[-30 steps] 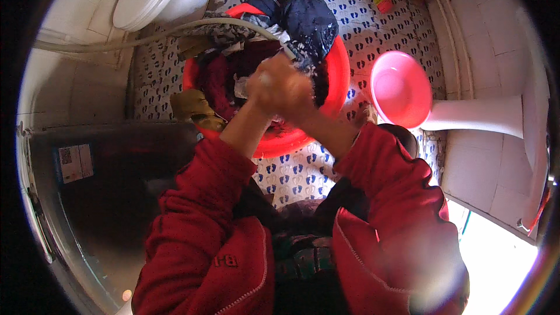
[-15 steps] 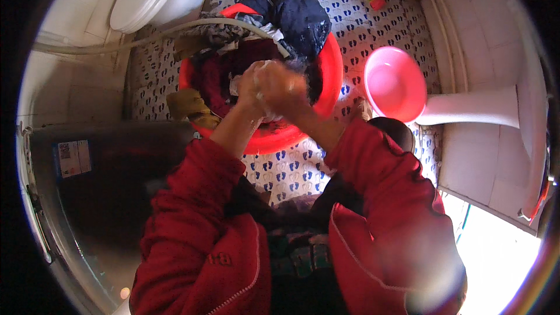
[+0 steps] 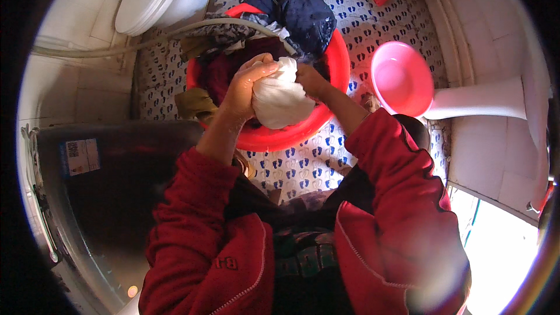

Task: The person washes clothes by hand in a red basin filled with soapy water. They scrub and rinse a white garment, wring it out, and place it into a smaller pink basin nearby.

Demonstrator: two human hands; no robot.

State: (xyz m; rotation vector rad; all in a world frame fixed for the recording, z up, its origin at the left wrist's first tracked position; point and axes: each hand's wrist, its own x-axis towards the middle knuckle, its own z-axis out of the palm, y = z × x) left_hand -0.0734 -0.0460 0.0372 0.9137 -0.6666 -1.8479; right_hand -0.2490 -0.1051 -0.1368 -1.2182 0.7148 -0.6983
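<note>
A wet white cloth [image 3: 281,104], perhaps a small garment, is stretched between my hands above a red basin [image 3: 274,140]. My left hand [image 3: 245,84] grips its left side, thumb along the upper edge. On the far right edge, my right hand [image 3: 312,80] is closed on the fabric, its fingertips partly hidden. The cloth's lower part hangs rounded and spread towards me. Dark maroon laundry [image 3: 219,79] lies in the basin beneath, and a dark, shiny wet bundle [image 3: 308,23] rests on its far rim.
A pale hose [image 3: 175,34] crosses from the left wall to the basin. The pink basin [image 3: 401,79] stands right, by a white pedestal [image 3: 478,102]. A white toilet [image 3: 166,0] is far left, a dark appliance [image 3: 128,198] near left. An olive cloth [image 3: 195,104] hangs over the basin's left rim.
The white cloth, bunched and mostly hidden between my clasped hands before, is now spread out in view. My hands have moved apart, the right one to the right. The view has shifted slightly.
</note>
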